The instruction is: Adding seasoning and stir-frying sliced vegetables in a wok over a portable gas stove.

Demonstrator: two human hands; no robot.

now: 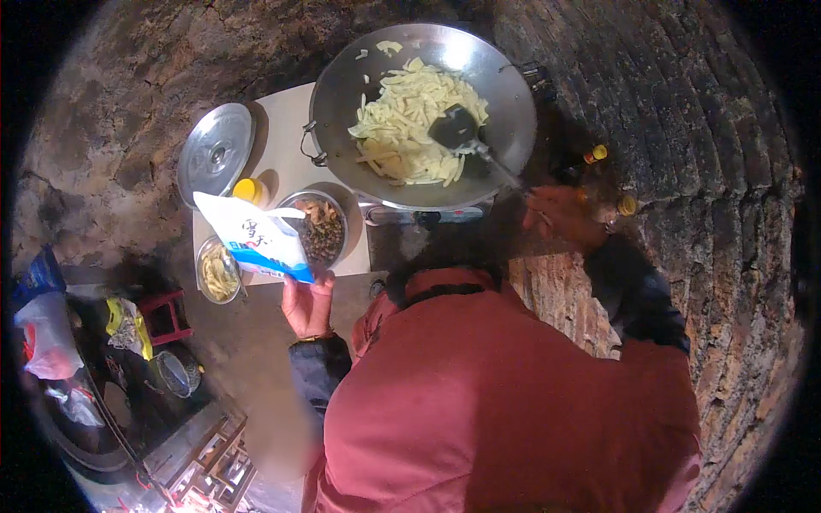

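My left hand (pixel 309 305) grips the lower corner of a white and blue plastic packet (pixel 256 234) that bears writing. The packet leans over the table, partly covering a metal bowl of dark, chunky food (pixel 324 234). To the right, the fingers of my right hand (pixel 561 215) are around the handle of a metal ladle (pixel 455 128). Its dark bowl rests among pale sliced vegetable strips (pixel 410 115) in a large metal wok (pixel 507 122). A few slices cling to the wok's far wall.
Left of the wok, a light tabletop (pixel 282 122) bears a round metal lid (pixel 217 154), a yellow-capped jar (pixel 249 190) and a small bowl of pale pieces (pixel 218 272). Yellow-capped bottles (pixel 596 154) stand by the rough brick wall (pixel 693 160). A red stool (pixel 168 317) is at lower left.
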